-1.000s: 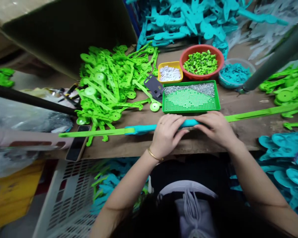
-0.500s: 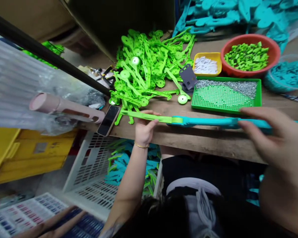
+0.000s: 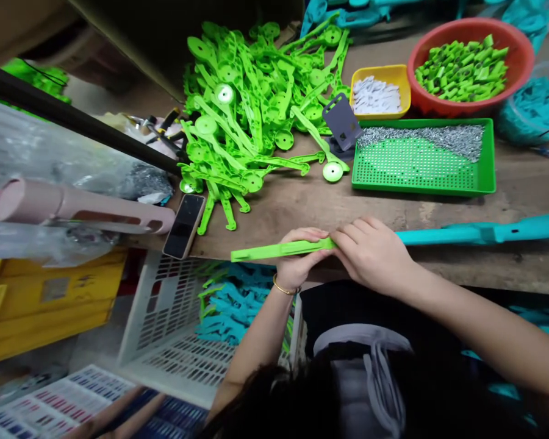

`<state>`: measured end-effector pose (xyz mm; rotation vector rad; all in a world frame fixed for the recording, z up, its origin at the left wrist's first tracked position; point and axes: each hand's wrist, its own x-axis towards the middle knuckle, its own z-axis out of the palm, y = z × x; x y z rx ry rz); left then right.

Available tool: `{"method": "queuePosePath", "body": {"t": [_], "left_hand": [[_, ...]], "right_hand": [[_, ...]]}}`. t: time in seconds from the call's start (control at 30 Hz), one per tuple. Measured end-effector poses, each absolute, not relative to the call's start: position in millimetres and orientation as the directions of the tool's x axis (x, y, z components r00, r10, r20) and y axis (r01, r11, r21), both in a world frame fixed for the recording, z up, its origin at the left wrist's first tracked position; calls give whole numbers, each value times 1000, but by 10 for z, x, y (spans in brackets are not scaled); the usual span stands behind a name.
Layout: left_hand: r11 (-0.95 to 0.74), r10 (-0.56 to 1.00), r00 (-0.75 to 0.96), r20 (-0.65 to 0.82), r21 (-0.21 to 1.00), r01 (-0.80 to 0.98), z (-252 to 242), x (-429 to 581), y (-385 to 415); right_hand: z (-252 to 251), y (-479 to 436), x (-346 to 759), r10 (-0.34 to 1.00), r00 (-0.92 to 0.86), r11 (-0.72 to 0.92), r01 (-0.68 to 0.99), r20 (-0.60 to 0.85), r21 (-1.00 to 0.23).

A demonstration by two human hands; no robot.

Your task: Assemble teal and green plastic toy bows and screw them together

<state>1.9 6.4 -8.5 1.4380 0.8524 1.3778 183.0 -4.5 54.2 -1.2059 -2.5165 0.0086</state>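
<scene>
While our hands meet at the bench edge, both close on one long plastic piece.

From the left we see a pink tube [image 3: 77,206], a phone [image 3: 184,225] at the table edge, and a heap of green plastic arms [image 3: 251,103]. Our left hand [image 3: 297,256] pinches the green strip [image 3: 274,250], which juts left past the edge; our right hand [image 3: 370,253] grips where it joins the teal handle [image 3: 485,231], which lies rightward along the wooden table [image 3: 302,207], below a green tray [image 3: 421,183] of screws.
</scene>
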Motion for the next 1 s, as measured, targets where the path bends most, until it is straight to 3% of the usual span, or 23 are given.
{"method": "queuePosePath", "body": {"t": [0.23, 0.4, 0.53, 0.83, 1.0], "left_hand": [[-260, 957, 119, 265, 964, -56, -101, -30, 28], [-136, 974, 157, 163, 976, -170, -194, 39, 33], [-136, 967, 180, 179, 964, -228, -286, 157, 38], [-162, 986, 11, 168, 964, -212, -380, 269, -33], [-82, 993, 69, 100, 971, -223, -336, 239, 32]], "right_hand": [[591, -15, 1851, 775, -585, 627, 758, 238, -180], [690, -19, 2003, 826, -556, 563, 819, 93, -111], [645, -19, 2041, 820, -563, 572, 813, 107, -108], [590, 15, 2025, 817, -558, 575, 807, 146, -134], [616, 87, 2061, 824, -556, 566, 810, 108, -154]]}}
